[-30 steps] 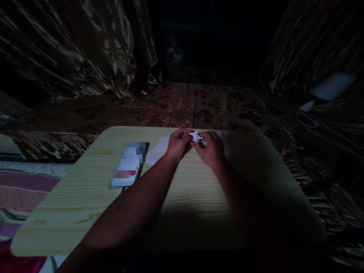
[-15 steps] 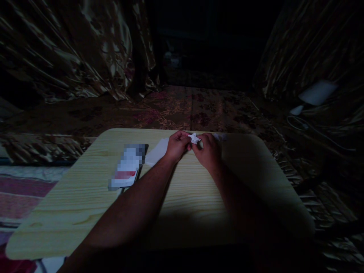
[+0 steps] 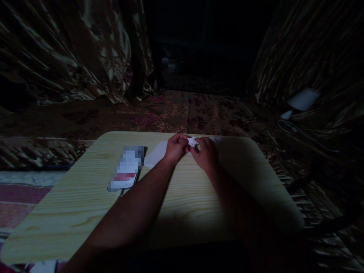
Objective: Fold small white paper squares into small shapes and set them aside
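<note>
A small white folded paper star [image 3: 193, 142] is held near the far edge of the wooden table [image 3: 182, 189]. My left hand [image 3: 175, 148] pinches it from the left between thumb and fingers. From the right, my right hand [image 3: 206, 152] grips its other side, and the fingertips partly cover its points. Behind my left wrist lies white paper [image 3: 155, 154], partly hidden by that hand. Some pale small pieces [image 3: 216, 140] lie just beyond my right hand, too dim to make out.
A phone-like device [image 3: 127, 168] with a blurred, lit screen lies left of my left forearm, a cable at its near end. Beyond the table are patterned curtains [image 3: 113, 49] and floral fabric [image 3: 170, 110]. A white lamp [image 3: 304, 99] with a cord stands at the right.
The star has tilted slightly in my fingers and looks flatter. Both hands keep their hold on it. The whole view has shifted a little, with the lamp now further left and lower.
</note>
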`<state>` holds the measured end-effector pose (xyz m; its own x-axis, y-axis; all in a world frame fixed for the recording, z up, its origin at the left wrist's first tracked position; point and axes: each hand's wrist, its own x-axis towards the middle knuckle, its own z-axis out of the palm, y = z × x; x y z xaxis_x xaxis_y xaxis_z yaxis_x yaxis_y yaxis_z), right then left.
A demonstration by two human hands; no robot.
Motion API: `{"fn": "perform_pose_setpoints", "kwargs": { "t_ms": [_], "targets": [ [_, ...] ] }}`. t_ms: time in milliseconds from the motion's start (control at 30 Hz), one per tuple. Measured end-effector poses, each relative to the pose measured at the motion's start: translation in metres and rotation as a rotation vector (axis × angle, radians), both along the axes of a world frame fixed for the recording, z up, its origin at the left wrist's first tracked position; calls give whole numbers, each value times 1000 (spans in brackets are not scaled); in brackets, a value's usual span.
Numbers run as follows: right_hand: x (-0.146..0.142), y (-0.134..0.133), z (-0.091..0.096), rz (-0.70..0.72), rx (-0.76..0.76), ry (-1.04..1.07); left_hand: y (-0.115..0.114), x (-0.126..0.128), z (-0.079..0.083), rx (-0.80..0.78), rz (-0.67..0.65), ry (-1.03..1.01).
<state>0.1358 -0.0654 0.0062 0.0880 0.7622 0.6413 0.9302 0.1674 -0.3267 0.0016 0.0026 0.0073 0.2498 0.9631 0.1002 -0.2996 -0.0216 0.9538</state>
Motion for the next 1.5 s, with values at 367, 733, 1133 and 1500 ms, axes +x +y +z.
{"fn": "perform_pose_setpoints", "kwargs": {
  "t_ms": [367, 733, 1133, 1500],
  "targets": [
    [-2, -2, 2, -31, -23, -38, -1, 0, 3, -18, -30, -28],
    [0, -4, 3, -59, -14, -53, -3, -1, 0, 80, -46, 67],
    [10, -5, 17, -138, -32, -93, -1, 1, -5, 82, -68, 79],
    [83, -19, 33, -390, -162, -16, -14, 5, -5, 873, -63, 727]
  ]
}}
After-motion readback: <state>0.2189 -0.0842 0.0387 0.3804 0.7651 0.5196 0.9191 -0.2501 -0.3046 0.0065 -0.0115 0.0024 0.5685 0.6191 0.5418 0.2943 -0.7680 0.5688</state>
